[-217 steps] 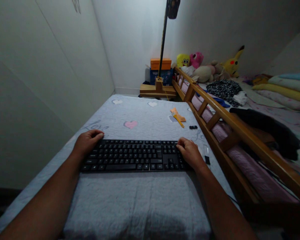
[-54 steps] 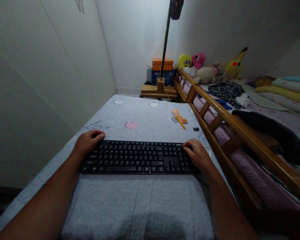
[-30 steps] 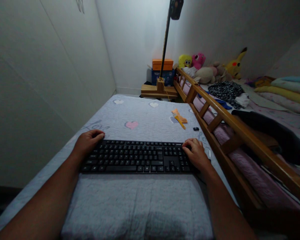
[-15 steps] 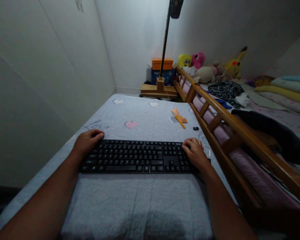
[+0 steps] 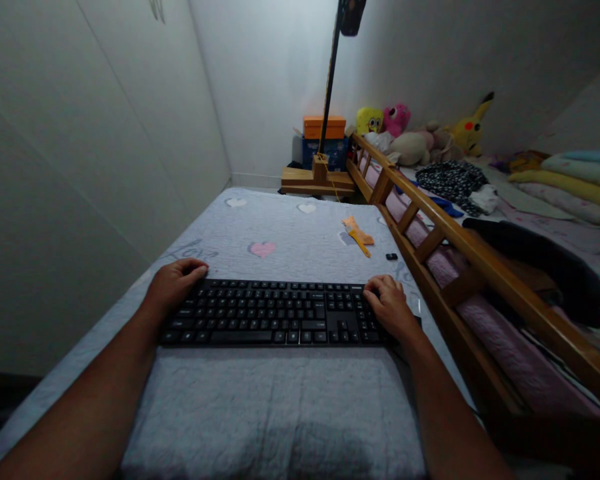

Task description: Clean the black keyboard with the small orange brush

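Observation:
A black computer keyboard [image 5: 260, 313] lies flat across a pale blue quilted cover, its long side facing me. My left hand [image 5: 177, 281] is closed at the keyboard's far left corner, thumb and fingers drawn together. My right hand [image 5: 389, 301] closes over the far right corner, fingers curled and covering some number-pad keys. A cable runs from under my right wrist. Beyond the keyboard to the right, a yellow-handled brush [image 5: 359, 243] rests on an orange cloth [image 5: 364, 235]. A small black object [image 5: 391, 257] lies near them, too small to name.
Along the right runs a wooden bed rail [image 5: 445, 233], with clothes, folded bedding and plush toys [image 5: 467, 137] behind it. A wooden stand [image 5: 300, 179] with a dark pole and an orange box [image 5: 325, 127] are past the far edge. A white wall rises on the left.

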Demonstrator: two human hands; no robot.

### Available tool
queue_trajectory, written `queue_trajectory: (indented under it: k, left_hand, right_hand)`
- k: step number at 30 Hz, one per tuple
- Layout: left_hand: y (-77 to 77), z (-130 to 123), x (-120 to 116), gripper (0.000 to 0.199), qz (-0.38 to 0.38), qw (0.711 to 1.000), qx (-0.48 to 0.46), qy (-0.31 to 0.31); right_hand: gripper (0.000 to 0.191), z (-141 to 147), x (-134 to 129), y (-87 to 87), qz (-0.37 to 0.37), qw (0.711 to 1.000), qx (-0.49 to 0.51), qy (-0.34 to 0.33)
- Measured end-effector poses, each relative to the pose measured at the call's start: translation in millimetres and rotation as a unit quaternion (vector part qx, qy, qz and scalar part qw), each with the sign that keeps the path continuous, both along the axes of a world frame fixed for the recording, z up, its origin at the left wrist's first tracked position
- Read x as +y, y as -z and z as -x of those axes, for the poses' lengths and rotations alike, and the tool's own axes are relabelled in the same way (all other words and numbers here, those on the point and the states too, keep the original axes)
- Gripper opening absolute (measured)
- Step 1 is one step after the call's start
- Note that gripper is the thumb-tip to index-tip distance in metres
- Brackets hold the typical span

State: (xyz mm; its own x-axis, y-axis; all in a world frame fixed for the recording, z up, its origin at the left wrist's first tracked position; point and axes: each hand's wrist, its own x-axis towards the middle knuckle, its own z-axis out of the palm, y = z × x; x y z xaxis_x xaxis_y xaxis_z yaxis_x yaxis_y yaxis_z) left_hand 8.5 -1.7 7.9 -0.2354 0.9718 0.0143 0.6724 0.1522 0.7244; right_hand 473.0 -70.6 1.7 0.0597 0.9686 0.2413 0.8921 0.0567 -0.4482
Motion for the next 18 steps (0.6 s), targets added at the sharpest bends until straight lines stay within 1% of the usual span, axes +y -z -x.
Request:
queue_trajectory:
  k: [8,18]
  left_hand:
    - [1.0,0.6,0.3,0.048,-0.010,1.000,0.013,0.005]
    - [-4.3,-2.0,-1.7,0.047,0.000,1.000,0.013,0.005]
  right_hand:
    - [0.010,0.3,0.2,2.7,-0.004,1.000,-0.009,0.001]
    - [0.011,2.6,1.0,4.9,-0.018,0.999,-0.028,-0.018]
